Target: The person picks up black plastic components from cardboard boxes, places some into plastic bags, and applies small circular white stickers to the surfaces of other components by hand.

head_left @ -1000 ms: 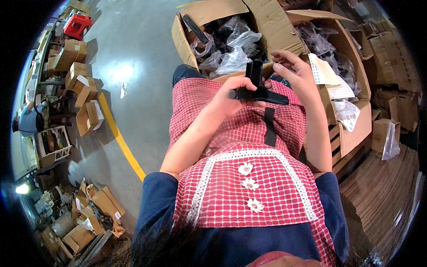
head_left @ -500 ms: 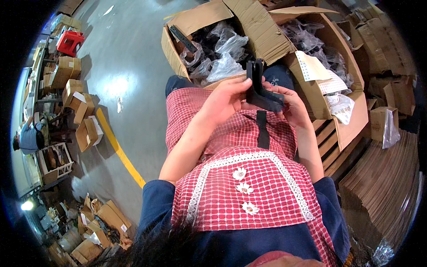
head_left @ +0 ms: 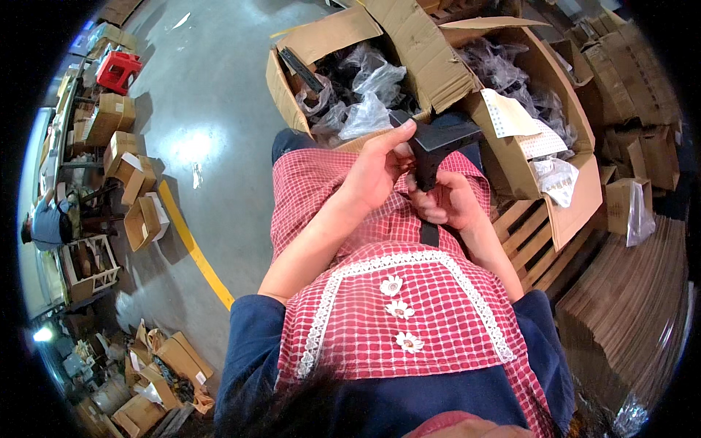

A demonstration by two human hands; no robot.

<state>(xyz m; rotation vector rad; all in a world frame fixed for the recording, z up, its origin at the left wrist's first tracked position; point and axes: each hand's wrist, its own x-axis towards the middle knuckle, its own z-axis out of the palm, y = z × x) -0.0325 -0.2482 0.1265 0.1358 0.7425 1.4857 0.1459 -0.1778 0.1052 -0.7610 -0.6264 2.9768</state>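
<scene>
I hold a black angular plastic part [head_left: 436,144] in front of my red-checked apron [head_left: 409,306]. My right hand [head_left: 447,201] grips its lower stem from below. My left hand [head_left: 380,169] reaches across and pinches its upper left end with thumb and fingers. A black strap [head_left: 429,233] hangs from under the right hand. Just beyond the part stands an open cardboard box [head_left: 292,95] holding more black parts in clear plastic bags.
A second open box [head_left: 577,168] with bags and perforated white sheets stands at right on a wooden pallet [head_left: 533,241]. Flattened cardboard stacks [head_left: 628,306] lie at far right. A yellow floor line [head_left: 193,248], small boxes [head_left: 120,146], a red stool [head_left: 115,71] and another person [head_left: 47,223] are at left.
The black part has turned from lying crosswise to standing upright. My right hand dropped to its lower stem; my left hand moved up to its top end.
</scene>
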